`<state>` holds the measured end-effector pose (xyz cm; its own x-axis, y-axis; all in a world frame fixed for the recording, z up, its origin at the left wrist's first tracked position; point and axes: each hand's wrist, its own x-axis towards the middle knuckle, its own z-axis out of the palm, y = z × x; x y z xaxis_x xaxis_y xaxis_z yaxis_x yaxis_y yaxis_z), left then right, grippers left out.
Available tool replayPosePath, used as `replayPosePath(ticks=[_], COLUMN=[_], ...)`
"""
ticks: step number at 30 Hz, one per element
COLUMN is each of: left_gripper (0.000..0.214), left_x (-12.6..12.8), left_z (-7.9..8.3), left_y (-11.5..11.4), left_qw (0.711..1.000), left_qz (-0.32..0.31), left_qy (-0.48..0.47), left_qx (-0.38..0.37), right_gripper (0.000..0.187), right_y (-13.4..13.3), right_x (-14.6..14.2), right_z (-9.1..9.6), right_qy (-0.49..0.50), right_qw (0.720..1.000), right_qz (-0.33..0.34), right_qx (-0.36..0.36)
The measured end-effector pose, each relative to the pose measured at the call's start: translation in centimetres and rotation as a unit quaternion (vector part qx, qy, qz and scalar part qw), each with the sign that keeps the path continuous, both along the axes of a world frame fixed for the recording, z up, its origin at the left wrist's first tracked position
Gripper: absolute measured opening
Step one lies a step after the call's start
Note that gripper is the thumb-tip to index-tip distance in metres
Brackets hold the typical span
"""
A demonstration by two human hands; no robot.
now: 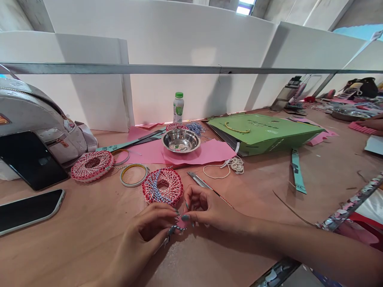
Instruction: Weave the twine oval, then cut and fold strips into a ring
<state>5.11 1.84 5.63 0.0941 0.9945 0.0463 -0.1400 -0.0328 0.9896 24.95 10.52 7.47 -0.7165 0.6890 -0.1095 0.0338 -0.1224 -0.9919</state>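
Here, at the far left, a pale grey backpack (46, 109) stands behind a black phone (32, 159) and a white-edged phone (31, 211). Next comes a red-and-white string-wound ring (79, 168), then a yellow-lined roll of tape (133, 185) and a ring wound with blue, white and red string (152, 190). Just in front of that ring, the left hand (140, 227) pinches a small pink piece (180, 222) narrowly by its left side, its thumb against a twisted dark-and-white cord (179, 228). The piece sits between both hands' fingertips, near the tabletop. Beyond it, a shiny metal bowl (181, 147) rests on pink paper (209, 152). A slim metallic cutter (197, 180) lies just behind the right hand (206, 207), whose thumb and finger close narrowly on the piece's right side. Farther right are a flat green box (266, 124) and another person's hand (371, 125).
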Motion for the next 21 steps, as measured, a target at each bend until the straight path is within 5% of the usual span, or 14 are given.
replayPosePath(ticks=[9, 15, 21], left_gripper=[0.003, 0.017, 0.018], left_x=[0.23, 0.71, 0.19], left_z=[0.63, 0.79, 0.40], left_y=[-0.11, -0.17, -0.37], left_qw=[0.999, 0.988, 0.992], left_qz=[-0.003, 0.036, 0.001], left_qy=[-0.027, -0.112, -0.061], left_qx=[-0.023, -0.097, -0.113], right_gripper=[0.037, 0.031, 0.031], right_y=[0.09, 0.20, -0.36], right_x=[0.13, 0.17, 0.11], right_z=[0.46, 0.27, 0.65], right_qy=[-0.001, 0.086, 0.118], right_qw=[0.999, 0.995, 0.993], right_qz=[-0.011, -0.048, -0.025], right_qx=[0.035, 0.034, 0.011])
